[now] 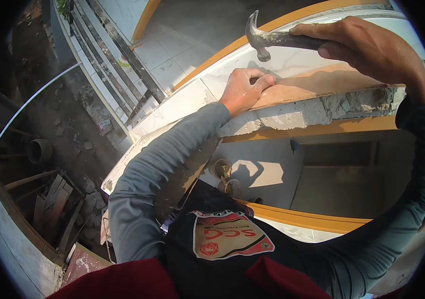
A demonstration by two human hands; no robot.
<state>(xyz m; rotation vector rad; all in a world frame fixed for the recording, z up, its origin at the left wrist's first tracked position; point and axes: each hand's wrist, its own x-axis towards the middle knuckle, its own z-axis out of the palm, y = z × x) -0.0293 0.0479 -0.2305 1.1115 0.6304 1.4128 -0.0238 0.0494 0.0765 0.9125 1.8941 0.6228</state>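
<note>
My right hand [352, 45] grips a claw hammer [263, 39] by its dark handle, its metal head raised just above and left of my left hand. My left hand [242, 89] rests at the left end of a thin wooden board [322, 81], fingers bent together; anything between their tips is too small to make out. The board lies along a white tiled ledge [210, 84], above a rough, broken concrete edge [292, 113].
Below is a doorway with an orange frame [312, 219], with buckets [222, 169] on the floor inside. Planks [107, 55] lie on a surface at upper left. Down at left are a round pot [39, 151], scrap wood [55, 199], rubble and a thin white rod [28, 102].
</note>
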